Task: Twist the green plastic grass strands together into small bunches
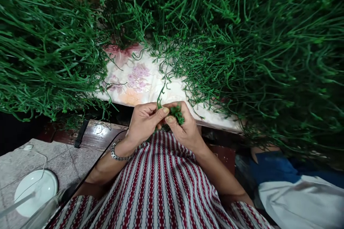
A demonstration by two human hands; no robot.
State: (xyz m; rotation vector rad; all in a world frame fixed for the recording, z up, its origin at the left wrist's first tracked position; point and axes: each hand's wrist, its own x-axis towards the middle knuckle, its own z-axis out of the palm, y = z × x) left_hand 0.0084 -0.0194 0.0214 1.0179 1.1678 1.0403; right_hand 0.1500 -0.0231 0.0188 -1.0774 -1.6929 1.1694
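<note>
My left hand (145,120) pinches a thin green plant stem (161,94) with small side nubs between thumb and fingers. The stem's upper end points away from me over the floral cloth (169,94). Close against it, my right hand (186,127) is curled around a bunch of small green sprigs (177,113), which shows between its thumb and forefinger. The two thumbs almost meet. Both hands are just above the near edge of the cloth, in front of my striped garment. The fingers underneath are mostly hidden.
Large heaps of long green stems lie at the left (48,50) and at the back and right (242,53), some hanging over the edge. A white round lamp base (37,191) stands on the tiled floor at lower left. White fabric (301,200) is at lower right.
</note>
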